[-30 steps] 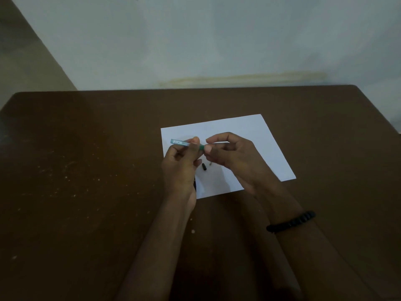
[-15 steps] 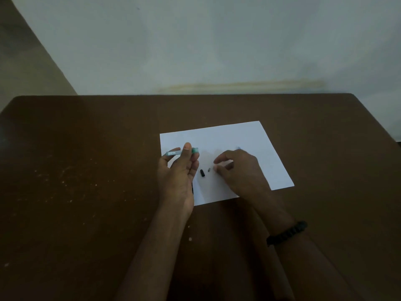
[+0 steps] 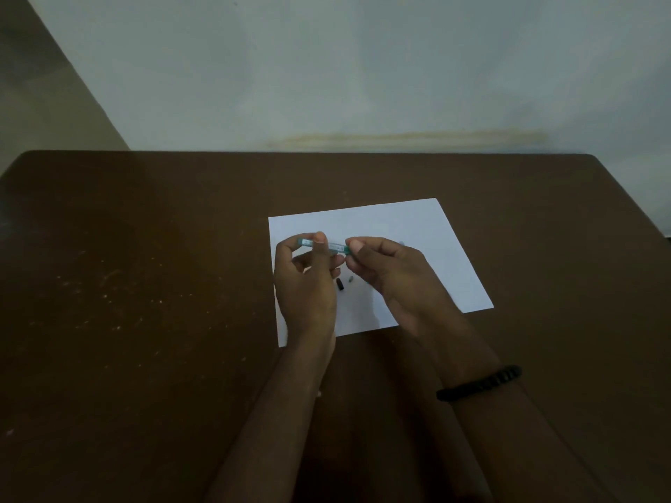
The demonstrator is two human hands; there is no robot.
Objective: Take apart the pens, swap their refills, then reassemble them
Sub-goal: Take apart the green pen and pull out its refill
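Hands: left hand (image 3: 305, 281) pinches the teal pen barrel (image 3: 325, 245) near its left end; right hand (image 3: 388, 270) pinches the right end, held just above the white paper (image 3: 428, 230).
Handling: judged light, stiff, smooth (likely slippery); grip at both ends.
Loose parts: black cap piece (image 3: 340, 285) and small grey piece (image 3: 350, 278) lie on the paper between the hands, easily knocked away.
Surroundings: brown table (image 3: 145, 285); black bracelet (image 3: 479, 383) on the right wrist.

right hand (image 3: 385, 270): rose off the paper (image 3: 417, 226), came back to the barrel (image 3: 332, 246) and pinched its right end | left hand (image 3: 305, 281): thumb closed over the barrel, grip kept | barrel: went from one hand to both, held above the paper
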